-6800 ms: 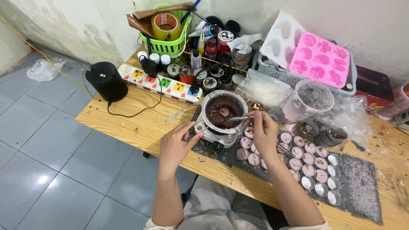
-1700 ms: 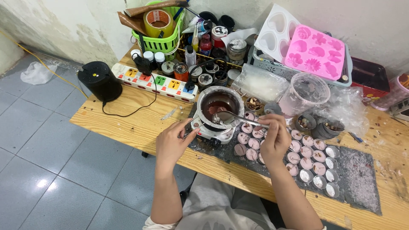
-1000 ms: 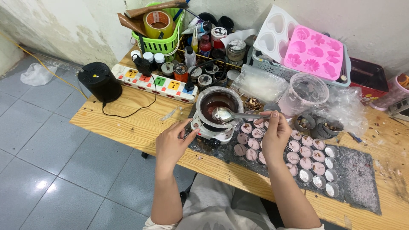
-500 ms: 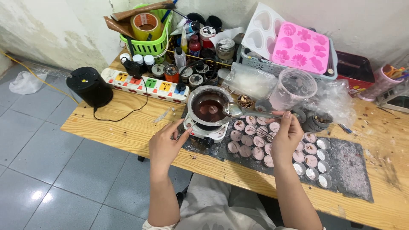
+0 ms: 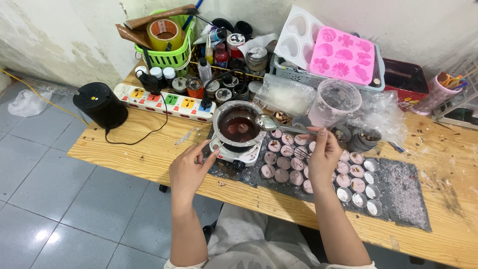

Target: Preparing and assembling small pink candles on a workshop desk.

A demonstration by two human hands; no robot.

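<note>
A metal melting pot (image 5: 238, 124) of dark brown liquid sits on a small white heater (image 5: 234, 152) on the wooden table (image 5: 149, 149). My right hand (image 5: 323, 154) holds a metal spoon (image 5: 279, 124) by its handle, the bowl hovering at the pot's right rim. My left hand (image 5: 188, 172) pinches the thin metal pot handle (image 5: 206, 158) at the heater's left side. Several small round foil cups (image 5: 318, 164), many filled with pinkish wax, stand in rows on a dark mat (image 5: 398, 199) under and right of my right hand.
Behind the pot lie a colourful power strip (image 5: 164, 102), a black round device (image 5: 99, 104), a green basket (image 5: 167, 50) with tape, jars and bottles, a pink silicone mould (image 5: 343, 55), a clear plastic cup (image 5: 333, 102) and plastic bags (image 5: 381, 117). Tiled floor lies left.
The spoon was lifted out of the pot and now hovers at its right rim. My left hand stays at the pot handle. The camera view shifted right.
</note>
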